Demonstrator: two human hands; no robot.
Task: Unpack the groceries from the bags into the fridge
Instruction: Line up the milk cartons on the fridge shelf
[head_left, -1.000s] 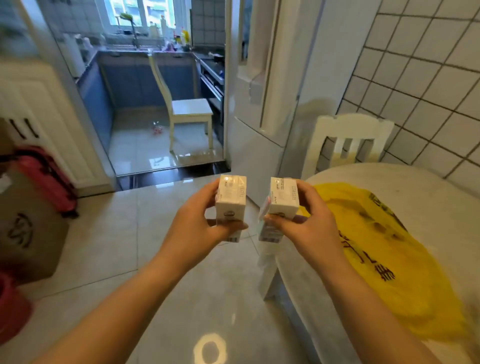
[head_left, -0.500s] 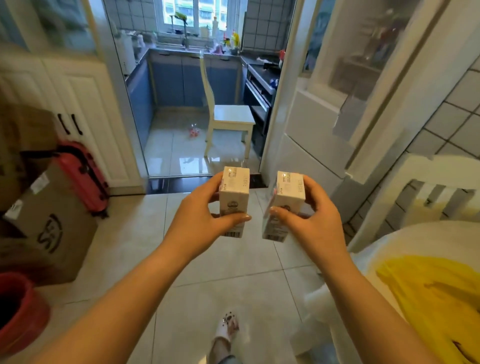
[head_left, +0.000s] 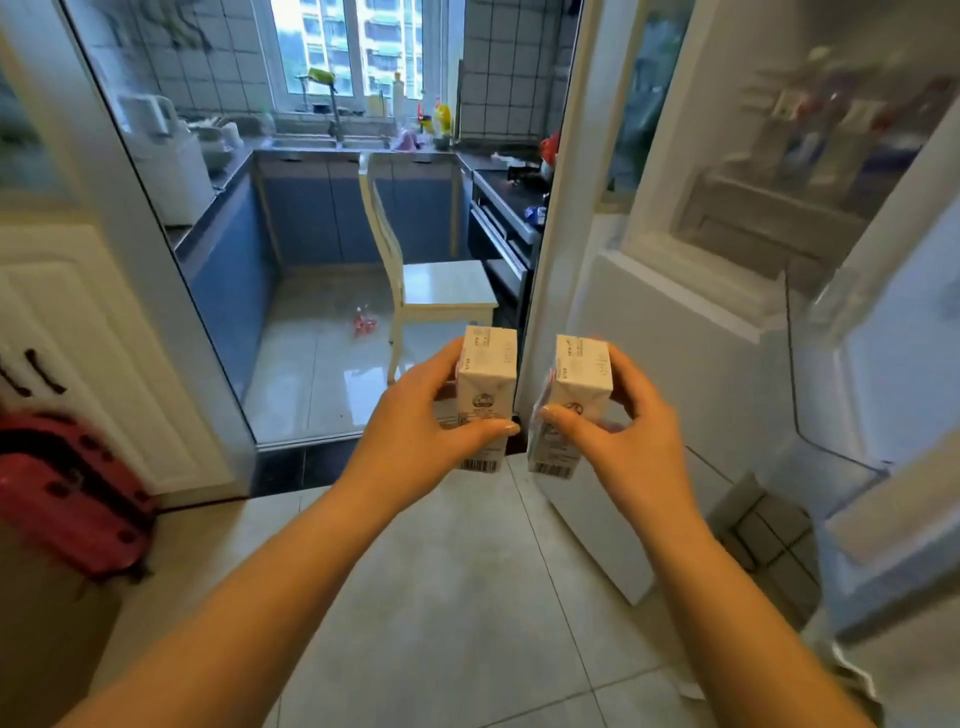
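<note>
Nearest, both forearms reach forward over the pale floor tiles (head_left: 457, 597), each hand carrying one small white carton upright. The left hand (head_left: 415, 431) wraps its carton (head_left: 485, 400) with the thumb across the front face and the fingers behind; the right hand (head_left: 618, 436) pinches the other carton (head_left: 574, 400) the same way. The two cartons sit just beside each other, barcodes low, likely held apart so each can be set down singly.

Just right of the cartons stands the white fridge (head_left: 670, 332), its door (head_left: 883, 395) swung open further right, which suits carrying with both hands full. Its shelves show blurred contents I cannot name.

Beyond the cartons to the left, through the doorway, a white chair (head_left: 415, 270) stands in the kitchen, with the sink counter (head_left: 343, 143) beyond it.
</note>
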